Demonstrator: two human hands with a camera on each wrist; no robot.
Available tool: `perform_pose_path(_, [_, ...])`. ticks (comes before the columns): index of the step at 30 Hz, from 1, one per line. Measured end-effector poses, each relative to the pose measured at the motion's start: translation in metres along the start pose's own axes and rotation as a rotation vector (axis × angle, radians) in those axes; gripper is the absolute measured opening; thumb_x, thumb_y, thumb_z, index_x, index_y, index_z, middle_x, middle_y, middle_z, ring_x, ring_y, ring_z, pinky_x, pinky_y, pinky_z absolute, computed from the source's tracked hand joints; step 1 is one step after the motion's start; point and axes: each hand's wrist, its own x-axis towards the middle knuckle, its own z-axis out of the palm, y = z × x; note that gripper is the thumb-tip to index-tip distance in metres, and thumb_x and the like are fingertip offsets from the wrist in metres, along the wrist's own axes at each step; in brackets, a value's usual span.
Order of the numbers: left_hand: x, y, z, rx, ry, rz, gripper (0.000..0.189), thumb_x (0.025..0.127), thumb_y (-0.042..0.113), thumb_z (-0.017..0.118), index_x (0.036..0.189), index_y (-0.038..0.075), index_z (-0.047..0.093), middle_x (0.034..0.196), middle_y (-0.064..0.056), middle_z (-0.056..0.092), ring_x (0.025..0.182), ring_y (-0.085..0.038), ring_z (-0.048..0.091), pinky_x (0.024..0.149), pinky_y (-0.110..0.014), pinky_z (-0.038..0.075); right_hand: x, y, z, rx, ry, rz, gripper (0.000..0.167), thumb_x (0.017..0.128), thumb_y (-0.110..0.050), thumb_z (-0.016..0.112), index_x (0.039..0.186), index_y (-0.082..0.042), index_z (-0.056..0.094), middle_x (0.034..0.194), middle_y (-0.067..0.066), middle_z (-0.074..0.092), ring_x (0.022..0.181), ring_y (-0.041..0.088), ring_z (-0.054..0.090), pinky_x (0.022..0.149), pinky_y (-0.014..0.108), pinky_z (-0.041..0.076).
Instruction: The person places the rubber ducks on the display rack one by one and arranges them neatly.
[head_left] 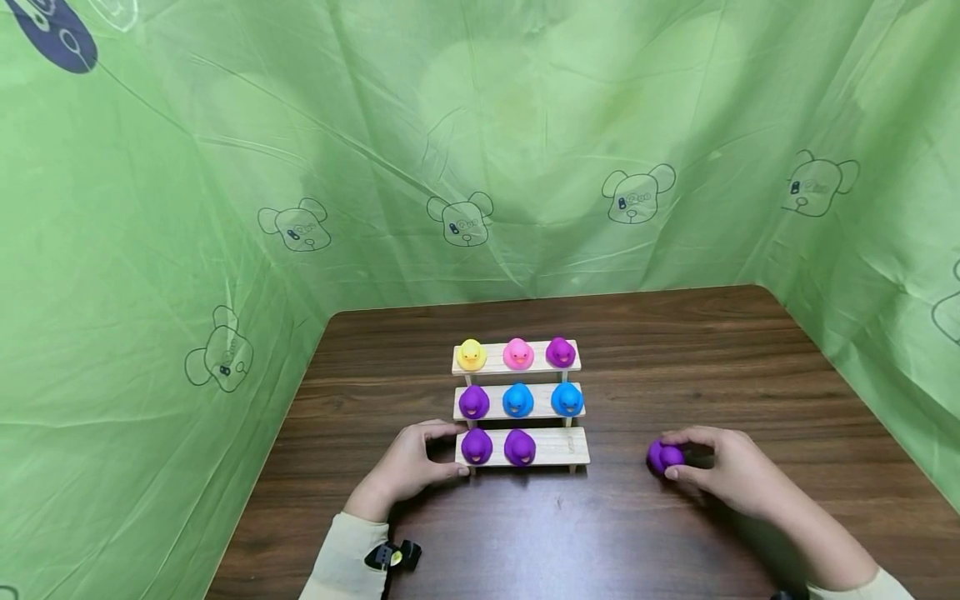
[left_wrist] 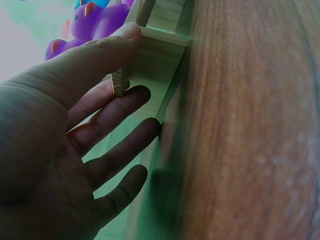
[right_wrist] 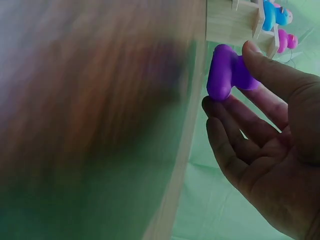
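Observation:
A three-step wooden stand [head_left: 551,448] holds small rubber ducks. The bottom step bears two purple ducks [head_left: 477,447] toward its left, with bare wood at the right. On the middle step sit a purple duck [head_left: 474,402] and two blue ducks [head_left: 518,401]. Yellow [head_left: 471,356], pink [head_left: 518,354] and purple [head_left: 560,352] ducks line the top step. My left hand [head_left: 411,461] grips the bottom step's left end, thumb at the front and index finger behind. Right of the stand, my right hand [head_left: 731,468] pinches another purple duck [right_wrist: 223,72] between thumb and fingers.
The stand is on a dark wood-grain table [head_left: 360,358]. Green fabric [head_left: 540,250] printed with bear outlines encloses the table at the back and sides. A black device [head_left: 393,555] is strapped to the left wrist.

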Motion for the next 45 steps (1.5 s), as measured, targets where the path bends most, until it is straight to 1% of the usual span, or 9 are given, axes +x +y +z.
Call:
perform_pose_path(2, [0.000, 0.000, 0.000, 0.000, 0.000, 0.007, 0.055, 0.075, 0.032, 0.097, 0.125, 0.022, 0.077, 0.126, 0.008, 0.072, 0.124, -0.015, 0.063, 0.111, -0.043, 0.048, 0.003, -0.005, 0.002, 0.027, -0.003, 0.001, 0.037, 0.083, -0.039, 0.090, 0.115, -0.026, 0.078, 0.115, -0.003, 0.077, 0.107, 0.022, 0.071, 0.091, 0.044, 0.060])
perform_pose_path(6, [-0.001, 0.000, 0.000, -0.005, 0.004, 0.019, 0.054, 0.076, 0.035, 0.097, 0.124, 0.023, 0.077, 0.125, 0.009, 0.072, 0.123, -0.015, 0.064, 0.110, -0.043, 0.049, 0.009, -0.015, 0.007, 0.076, -0.007, -0.016, 0.036, 0.084, -0.035, 0.090, 0.116, -0.024, 0.078, 0.116, -0.003, 0.077, 0.106, 0.020, 0.072, 0.090, 0.045, 0.061])
perform_pose_path(9, [-0.001, 0.000, 0.000, -0.010, 0.006, 0.014, 0.054, 0.075, 0.036, 0.097, 0.124, 0.024, 0.077, 0.125, 0.010, 0.072, 0.122, -0.013, 0.064, 0.110, -0.043, 0.049, 0.015, -0.022, 0.011, 0.066, 0.010, -0.064, 0.037, 0.082, -0.030, 0.092, 0.116, -0.021, 0.079, 0.118, -0.005, 0.076, 0.107, 0.020, 0.071, 0.091, 0.045, 0.061])
perform_pose_path(11, [-0.001, 0.001, 0.000, -0.012, 0.004, 0.014, 0.054, 0.076, 0.035, 0.097, 0.124, 0.023, 0.076, 0.125, 0.010, 0.072, 0.122, -0.013, 0.063, 0.110, -0.043, 0.049, 0.018, -0.026, 0.014, 0.047, 0.034, -0.115, 0.039, 0.080, -0.027, 0.093, 0.116, -0.019, 0.079, 0.119, -0.005, 0.075, 0.108, 0.019, 0.071, 0.093, 0.040, 0.060])
perform_pose_path(14, [0.000, 0.001, -0.001, -0.012, 0.002, 0.015, 0.054, 0.076, 0.035, 0.097, 0.125, 0.023, 0.076, 0.125, 0.010, 0.071, 0.122, -0.013, 0.063, 0.110, -0.043, 0.049, 0.023, -0.030, 0.018, 0.033, 0.077, -0.183, 0.041, 0.077, -0.024, 0.095, 0.114, -0.018, 0.080, 0.118, -0.007, 0.074, 0.107, 0.018, 0.071, 0.096, 0.026, 0.055])
perform_pose_path(17, [0.000, 0.001, 0.000, -0.009, 0.005, 0.019, 0.054, 0.075, 0.034, 0.097, 0.124, 0.022, 0.077, 0.125, 0.010, 0.072, 0.122, -0.013, 0.064, 0.110, -0.042, 0.049, 0.026, -0.035, 0.021, 0.057, 0.091, -0.205, 0.041, 0.076, -0.022, 0.095, 0.114, -0.017, 0.080, 0.115, -0.010, 0.073, 0.105, 0.014, 0.070, 0.096, 0.017, 0.050])
perform_pose_path(26, [0.000, 0.000, 0.001, -0.006, 0.015, 0.037, 0.054, 0.075, 0.032, 0.097, 0.124, 0.021, 0.077, 0.123, 0.009, 0.072, 0.121, -0.013, 0.064, 0.108, -0.040, 0.050, 0.035, -0.049, 0.031, 0.098, 0.091, -0.201, 0.041, 0.078, -0.023, 0.094, 0.116, -0.018, 0.079, 0.117, -0.010, 0.073, 0.104, 0.015, 0.071, 0.091, 0.042, 0.060])
perform_pose_path(34, [0.000, 0.000, 0.001, -0.006, 0.016, 0.029, 0.055, 0.074, 0.031, 0.098, 0.124, 0.019, 0.077, 0.124, 0.007, 0.072, 0.121, -0.014, 0.064, 0.109, -0.041, 0.050, 0.040, -0.061, 0.041, 0.194, 0.071, -0.197, 0.035, 0.081, -0.020, 0.093, 0.113, -0.020, 0.079, 0.118, -0.009, 0.074, 0.100, 0.015, 0.071, 0.084, 0.043, 0.063])
perform_pose_path(45, [0.000, -0.003, 0.002, -0.010, 0.015, 0.016, 0.055, 0.075, 0.036, 0.097, 0.124, 0.021, 0.077, 0.124, 0.008, 0.072, 0.122, -0.015, 0.064, 0.109, -0.042, 0.050, 0.047, -0.074, 0.055, 0.222, 0.082, -0.239, 0.040, 0.076, -0.014, 0.096, 0.112, -0.016, 0.080, 0.116, -0.008, 0.073, 0.101, 0.011, 0.071, 0.088, 0.035, 0.062])
